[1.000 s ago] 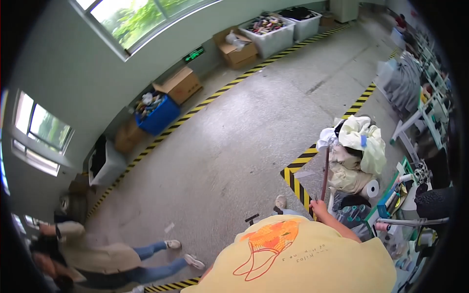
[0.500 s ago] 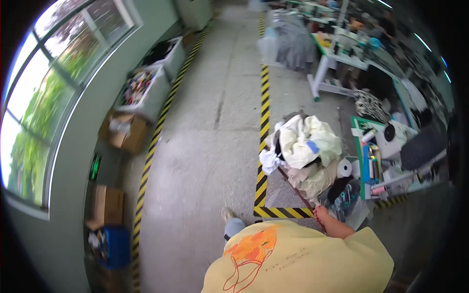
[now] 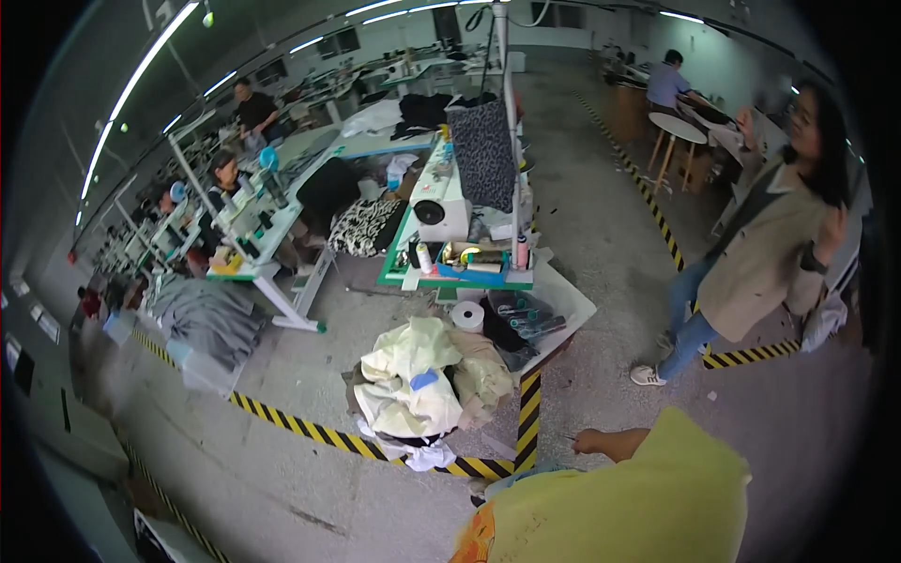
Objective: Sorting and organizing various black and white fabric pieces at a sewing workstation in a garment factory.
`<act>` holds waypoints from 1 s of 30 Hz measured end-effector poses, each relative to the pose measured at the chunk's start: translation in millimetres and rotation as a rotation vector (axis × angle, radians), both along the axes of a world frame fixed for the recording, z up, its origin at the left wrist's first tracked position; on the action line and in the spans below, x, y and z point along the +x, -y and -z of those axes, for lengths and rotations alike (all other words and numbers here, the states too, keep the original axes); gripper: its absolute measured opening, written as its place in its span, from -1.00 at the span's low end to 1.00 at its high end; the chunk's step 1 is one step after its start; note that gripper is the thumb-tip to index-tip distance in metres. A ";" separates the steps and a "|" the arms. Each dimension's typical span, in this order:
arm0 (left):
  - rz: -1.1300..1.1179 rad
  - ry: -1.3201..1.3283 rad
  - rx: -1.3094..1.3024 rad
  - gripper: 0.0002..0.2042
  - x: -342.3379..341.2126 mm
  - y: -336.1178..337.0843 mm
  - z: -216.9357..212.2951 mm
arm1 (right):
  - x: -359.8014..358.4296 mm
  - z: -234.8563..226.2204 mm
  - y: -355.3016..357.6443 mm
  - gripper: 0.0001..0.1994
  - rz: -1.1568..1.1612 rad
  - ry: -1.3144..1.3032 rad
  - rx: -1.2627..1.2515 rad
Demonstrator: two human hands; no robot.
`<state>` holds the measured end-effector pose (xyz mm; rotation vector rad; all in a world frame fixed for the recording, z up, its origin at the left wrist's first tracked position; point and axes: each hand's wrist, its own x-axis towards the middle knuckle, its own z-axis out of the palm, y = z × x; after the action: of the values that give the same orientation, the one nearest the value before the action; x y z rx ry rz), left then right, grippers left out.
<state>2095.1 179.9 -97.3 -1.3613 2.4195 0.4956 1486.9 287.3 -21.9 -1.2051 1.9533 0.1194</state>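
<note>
My right hand is closed at the end of the bent right arm, low in the view and in front of my yellow shirt. A short thin dark tip pokes out of the fist; it looks like the end of a thin stick, most of which is hidden. Floor shows between this hand and the heap of cream and beige cloth lying to its left. A blue scrap rests on the heap. My left hand is out of view.
Black-and-yellow floor tape makes a corner beside the heap. Behind stands a green-edged sewing table with a white machine. A person in a beige jacket stands at right. Grey cloth lies at left.
My view has swung right, so the cloth heap now sits further left and the windowed wall is gone. The brown stick, long in view before, barely shows. A standing person has come into view.
</note>
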 end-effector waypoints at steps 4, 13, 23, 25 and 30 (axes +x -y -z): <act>0.236 0.118 -0.125 -0.78 79.2 105.7 -14.1 | 29.5 41.3 30.3 -0.72 0.178 -0.053 -0.072; 0.654 0.041 -0.179 -0.79 44.7 326.9 -18.4 | 154.4 -68.7 67.6 -0.67 0.943 0.204 -0.342; 0.831 -0.034 -0.166 -0.80 93.9 424.5 -31.1 | 362.2 35.8 -53.2 -0.65 1.031 -0.169 0.117; 0.852 -0.045 -0.153 -0.80 111.7 433.5 -26.6 | 392.1 30.0 -48.7 -0.66 0.907 -0.132 0.097; 0.891 -0.078 -0.140 -0.81 122.6 441.8 -23.4 | 409.8 -14.8 20.1 -0.68 1.093 0.018 -0.083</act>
<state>2217.7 -261.9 -73.9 -0.1955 2.8209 0.1370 1896.7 267.2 -7.1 -0.0561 2.3407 -0.5330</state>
